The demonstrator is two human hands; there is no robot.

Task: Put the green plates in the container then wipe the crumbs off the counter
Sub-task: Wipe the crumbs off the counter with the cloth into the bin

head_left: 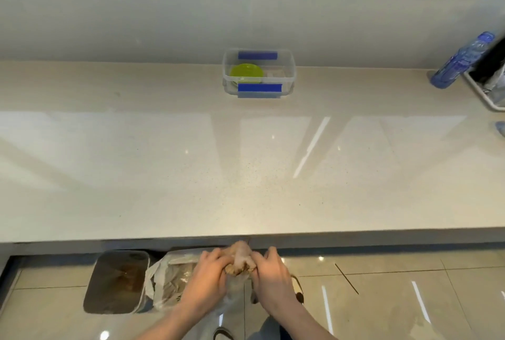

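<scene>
No brand, label or writing can be read anywhere, not even on the blue bottle [461,62].

Taking the clear container [259,73] as the landmark, from left to right: well nearer the viewer than the container and to its left, below the front edge of the desk [136,164], a dark bin [117,282] stands on the floor [396,298], and a crumpled plastic bag [169,282] lies against the bin's right side. Just right of the bag, the left hand [207,277] and the right hand [270,277] are both closed around 1 pale wadded cloth [240,260], soiled with brownish crumbs [232,270] at its lower part, held low in front of the desk edge, almost straight toward the viewer from the container.

The container sits at the back of the desk against the wall, its long axis running left to right, with 1 blue clip on its far side and 1 on its near side. The green plates [246,73] lie flat in its left half; how many are stacked cannot be told.

Far right of the container, the blue bottle stands beside a tray [481,93] at the frame's edge.
</scene>
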